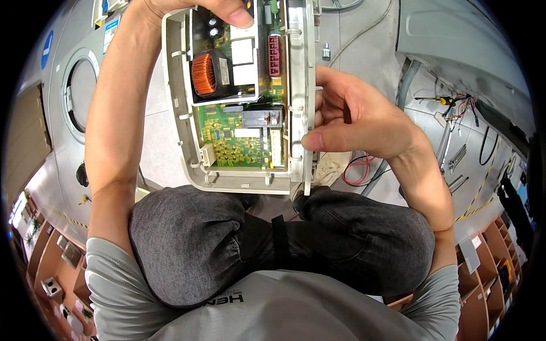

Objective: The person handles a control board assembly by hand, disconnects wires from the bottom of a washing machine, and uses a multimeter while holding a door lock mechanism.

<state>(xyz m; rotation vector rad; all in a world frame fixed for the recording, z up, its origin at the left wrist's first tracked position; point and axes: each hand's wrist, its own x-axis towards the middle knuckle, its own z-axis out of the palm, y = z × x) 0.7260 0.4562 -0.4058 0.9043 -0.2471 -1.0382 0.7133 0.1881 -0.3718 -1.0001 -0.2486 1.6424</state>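
Above my bent knees I hold up a control board in a pale grey plastic housing (242, 185), its open side toward me. My left hand (226, 8) grips the far end, the thumb lying over the inner edge; its other fingers are mostly out of sight. On the right long side my right hand (364, 116) is closed on the rim, thumb pressed on the near part and fingers curled behind. Inside the housing show a green circuit board (227, 142), a copper-wound coil (203, 74), a maroon connector (274, 55) and a black relay-like block (261, 117).
A grey panel with a round opening (64, 94) stands at left. At right is a large grey appliance body (460, 37) with a bundle of loose wires (466, 108). Wrenches (457, 158), a small metal socket (326, 52) and a red wire (354, 181) lie on the tiled floor.
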